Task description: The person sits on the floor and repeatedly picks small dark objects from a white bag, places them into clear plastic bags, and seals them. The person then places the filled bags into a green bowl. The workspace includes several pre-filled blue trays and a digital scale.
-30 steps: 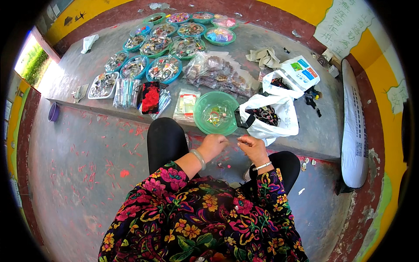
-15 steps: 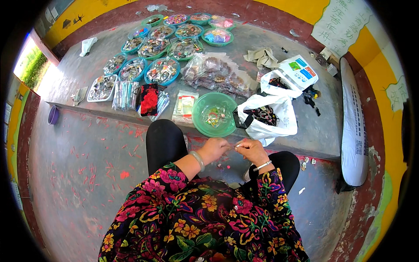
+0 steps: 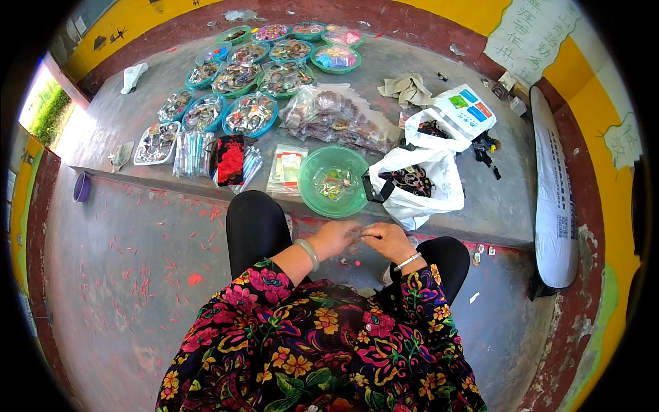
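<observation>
Left hand [image 3: 335,238] and right hand [image 3: 388,243]: fingers bent, tips close together; grasp indeterminable. Beyond: one green plastic basin [image 3: 312,172], two white plastic bags [image 3: 447,185].

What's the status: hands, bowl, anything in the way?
Left hand, right hand close at fingertips; anything pinched too small to tell. Green bowl beyond, small items inside. Nearer white bag crowds bowl's right.

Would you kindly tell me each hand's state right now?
Left hand: curled closed; anything held cannot be told.
Right hand: pinched closed; anything held cannot be told.
</observation>
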